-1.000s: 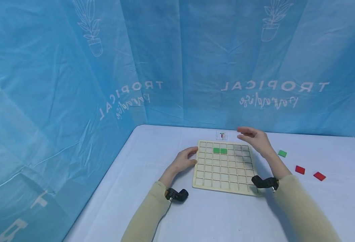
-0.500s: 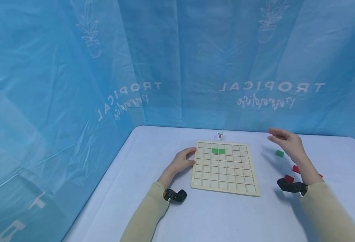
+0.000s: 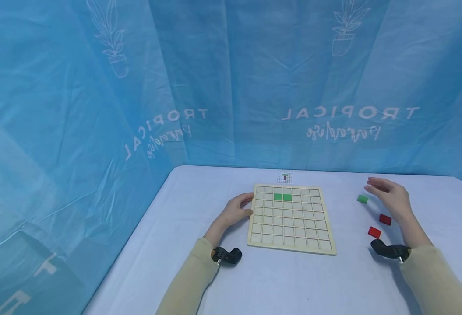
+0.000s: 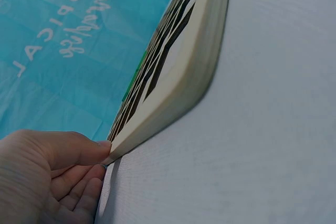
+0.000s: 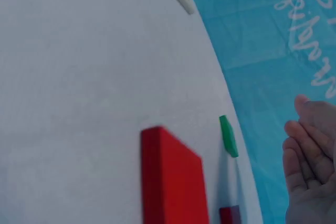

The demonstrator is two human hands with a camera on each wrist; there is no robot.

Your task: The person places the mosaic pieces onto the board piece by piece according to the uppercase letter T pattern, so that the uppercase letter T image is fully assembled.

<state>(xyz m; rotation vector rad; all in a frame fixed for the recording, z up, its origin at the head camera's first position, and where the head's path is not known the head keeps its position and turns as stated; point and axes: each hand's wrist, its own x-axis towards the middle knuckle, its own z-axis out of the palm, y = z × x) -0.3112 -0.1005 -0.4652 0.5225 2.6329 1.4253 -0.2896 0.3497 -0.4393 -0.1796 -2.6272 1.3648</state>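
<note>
Left hand (image 3: 234, 210) holds the board (image 3: 288, 222) by its left edge; green tiles (image 3: 278, 197) sit near its far edge. Right hand (image 3: 392, 199), empty, loosely curved, hovers near the loose tile (image 3: 362, 199) toward the surface's (image 3: 215, 271) far edge. Step, judged: fetching; next calls for lowering, pinching.

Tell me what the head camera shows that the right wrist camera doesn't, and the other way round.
Head view only: the left hand at the left edge of the grid board, two green tiles set in the board, and the patterned card behind it.
Right wrist view only: a close-up of one red tile, its thick side plain.
Both: the right hand, the loose green tile, both red tiles, the white tabletop, the blue backdrop, and the board, though only a corner in the wrist view.
</note>
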